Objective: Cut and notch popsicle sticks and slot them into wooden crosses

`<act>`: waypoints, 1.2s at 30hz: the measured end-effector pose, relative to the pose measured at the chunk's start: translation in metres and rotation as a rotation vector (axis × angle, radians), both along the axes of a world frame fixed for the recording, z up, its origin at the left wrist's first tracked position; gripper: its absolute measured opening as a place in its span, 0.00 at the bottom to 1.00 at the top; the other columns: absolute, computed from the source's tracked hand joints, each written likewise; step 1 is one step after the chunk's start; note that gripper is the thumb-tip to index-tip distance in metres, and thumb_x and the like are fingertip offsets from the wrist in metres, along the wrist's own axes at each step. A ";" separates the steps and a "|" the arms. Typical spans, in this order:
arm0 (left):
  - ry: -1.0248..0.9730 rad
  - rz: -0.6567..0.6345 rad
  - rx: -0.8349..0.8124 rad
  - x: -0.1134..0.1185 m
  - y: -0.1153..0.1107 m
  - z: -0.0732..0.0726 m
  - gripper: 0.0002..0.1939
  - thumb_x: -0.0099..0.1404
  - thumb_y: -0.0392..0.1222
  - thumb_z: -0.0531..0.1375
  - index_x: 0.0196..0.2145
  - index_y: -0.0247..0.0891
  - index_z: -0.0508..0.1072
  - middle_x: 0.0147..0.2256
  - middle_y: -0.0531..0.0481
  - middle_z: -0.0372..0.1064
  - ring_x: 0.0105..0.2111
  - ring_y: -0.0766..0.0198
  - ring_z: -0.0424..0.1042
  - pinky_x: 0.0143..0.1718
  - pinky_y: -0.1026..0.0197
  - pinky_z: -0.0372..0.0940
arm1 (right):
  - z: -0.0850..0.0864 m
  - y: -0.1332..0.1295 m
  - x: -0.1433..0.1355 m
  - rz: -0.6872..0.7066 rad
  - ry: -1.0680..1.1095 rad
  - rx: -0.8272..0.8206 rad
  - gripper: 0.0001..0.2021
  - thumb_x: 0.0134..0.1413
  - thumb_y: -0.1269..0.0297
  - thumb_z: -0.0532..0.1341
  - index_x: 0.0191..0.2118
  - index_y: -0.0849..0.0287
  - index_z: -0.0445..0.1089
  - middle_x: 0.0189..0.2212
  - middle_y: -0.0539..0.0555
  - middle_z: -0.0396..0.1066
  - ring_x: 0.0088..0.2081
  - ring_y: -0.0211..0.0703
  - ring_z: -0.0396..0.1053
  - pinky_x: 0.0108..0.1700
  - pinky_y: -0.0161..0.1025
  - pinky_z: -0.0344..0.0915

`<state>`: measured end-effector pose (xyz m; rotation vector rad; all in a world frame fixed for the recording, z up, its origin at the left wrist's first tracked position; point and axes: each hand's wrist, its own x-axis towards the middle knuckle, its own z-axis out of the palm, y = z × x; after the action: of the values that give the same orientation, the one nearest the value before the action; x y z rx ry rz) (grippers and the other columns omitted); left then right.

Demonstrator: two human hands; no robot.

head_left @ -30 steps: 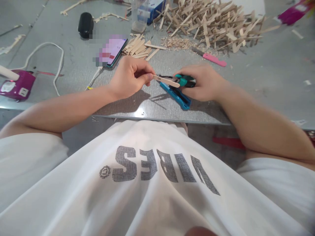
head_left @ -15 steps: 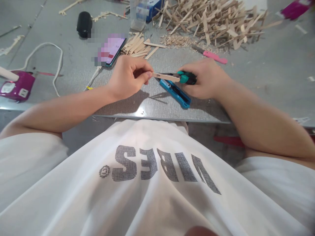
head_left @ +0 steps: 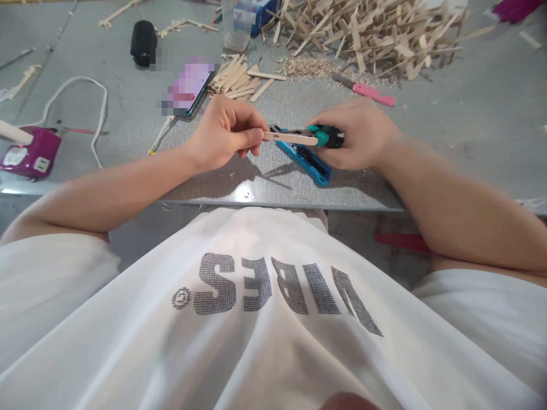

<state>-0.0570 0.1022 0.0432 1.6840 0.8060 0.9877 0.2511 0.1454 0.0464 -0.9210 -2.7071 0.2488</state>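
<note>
Between the thumb and fingers of my left hand (head_left: 228, 134) is one end of a flat wooden craft stick (head_left: 294, 138), which points to the right. A small dark mark or notch shows on the stick near my fingertips. My right hand (head_left: 359, 134) is closed around pliers (head_left: 327, 135) with teal and black handles. Their dark jaws lie along the stick, close to the notch; whether they touch it I cannot tell. Beneath the pliers a blue stapler-like tool (head_left: 314, 165) rests on the table, partly covered.
Beyond my hands lie a bundle of craft sticks (head_left: 235, 80), wood chips (head_left: 305, 67), a big heap of cut sticks (head_left: 363, 34) and a pink-handled knife (head_left: 371, 94). A phone (head_left: 190, 85) with a cable, a black case (head_left: 143, 42) and a purple device (head_left: 32, 151) are on the left.
The stick and the pliers have shifted slightly right and down. The stick's tilt has changed a little, and my left fingers have moved slightly on its end.
</note>
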 end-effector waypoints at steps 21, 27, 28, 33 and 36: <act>-0.045 -0.023 0.029 0.005 -0.008 -0.001 0.18 0.70 0.53 0.77 0.34 0.37 0.80 0.23 0.55 0.73 0.24 0.71 0.71 0.26 0.65 0.68 | -0.003 0.006 0.006 0.112 0.058 0.102 0.09 0.61 0.61 0.60 0.45 0.52 0.74 0.33 0.56 0.78 0.33 0.48 0.72 0.39 0.45 0.66; 0.066 0.047 0.022 0.006 -0.006 -0.002 0.17 0.72 0.52 0.75 0.34 0.40 0.78 0.24 0.55 0.71 0.27 0.67 0.74 0.29 0.63 0.70 | 0.006 0.002 0.002 0.036 -0.013 -0.040 0.12 0.56 0.58 0.63 0.46 0.50 0.75 0.39 0.59 0.82 0.38 0.53 0.75 0.46 0.49 0.70; 0.053 0.044 0.027 0.006 -0.006 -0.002 0.17 0.71 0.52 0.76 0.34 0.40 0.78 0.24 0.55 0.72 0.26 0.68 0.73 0.29 0.63 0.69 | 0.006 0.002 0.002 0.030 -0.024 -0.053 0.13 0.55 0.57 0.64 0.47 0.50 0.75 0.41 0.59 0.83 0.39 0.53 0.76 0.47 0.50 0.70; -0.015 0.016 0.066 0.005 -0.006 -0.004 0.18 0.69 0.55 0.76 0.34 0.40 0.80 0.23 0.55 0.72 0.23 0.70 0.69 0.26 0.63 0.66 | 0.006 0.000 0.000 0.015 0.013 -0.060 0.14 0.54 0.56 0.64 0.46 0.49 0.75 0.40 0.59 0.82 0.41 0.55 0.77 0.48 0.50 0.70; 0.026 0.043 0.075 0.005 -0.009 -0.001 0.15 0.70 0.52 0.75 0.35 0.40 0.80 0.24 0.54 0.72 0.24 0.69 0.69 0.27 0.63 0.67 | 0.006 -0.001 -0.001 0.007 0.014 -0.062 0.13 0.54 0.56 0.64 0.46 0.50 0.75 0.40 0.60 0.82 0.40 0.55 0.76 0.47 0.50 0.69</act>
<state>-0.0519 0.0937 0.0420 1.7534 0.8347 1.0384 0.2502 0.1446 0.0529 -0.9237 -2.7039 0.3408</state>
